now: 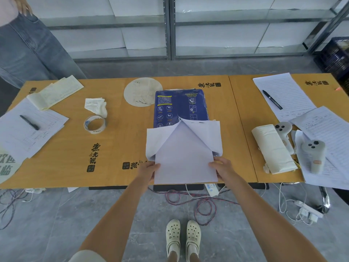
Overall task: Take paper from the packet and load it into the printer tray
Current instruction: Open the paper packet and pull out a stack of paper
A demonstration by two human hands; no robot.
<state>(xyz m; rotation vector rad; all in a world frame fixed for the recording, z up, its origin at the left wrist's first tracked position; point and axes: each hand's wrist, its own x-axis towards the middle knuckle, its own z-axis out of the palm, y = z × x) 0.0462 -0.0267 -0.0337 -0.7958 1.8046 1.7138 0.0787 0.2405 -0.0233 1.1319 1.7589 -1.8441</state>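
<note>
Down at the table's near edge, both hands are on the paper point(186, 159). The left hand point(148, 170) grips the stack's left side, thumb over the top sheet, and the right hand point(222, 166) clamps the right side the same way. The stack's near end juts just past the table point(120, 140) edge, its far end tucked inside the packet's white flaps point(204, 133), which are torn wide and folded back to either side.

Behind that, the blue packet point(179, 106) lies flat, running away from the edge, with rows of white icons, a yellow-barred text panel and a heading that looks like "Trouble-Free use"; the small print is too fine to read.

Black brush-style Chinese characters are printed on the orange tabletop: one set left of the stack, one half hidden beside the left hand, two more along the far edge. I can't read them reliably.

Left of the packet there's open tabletop, then a tape roll point(95, 124) and a crumpled tissue point(96, 106). To the right, bare surface up to the table seam, then a rolled cloth point(272, 148) and two grey controllers point(312, 154) on lined forms. A pen point(272, 99) rests on a form near the far right corner; another pen point(29, 122) lies on sheets at the left end.
</note>
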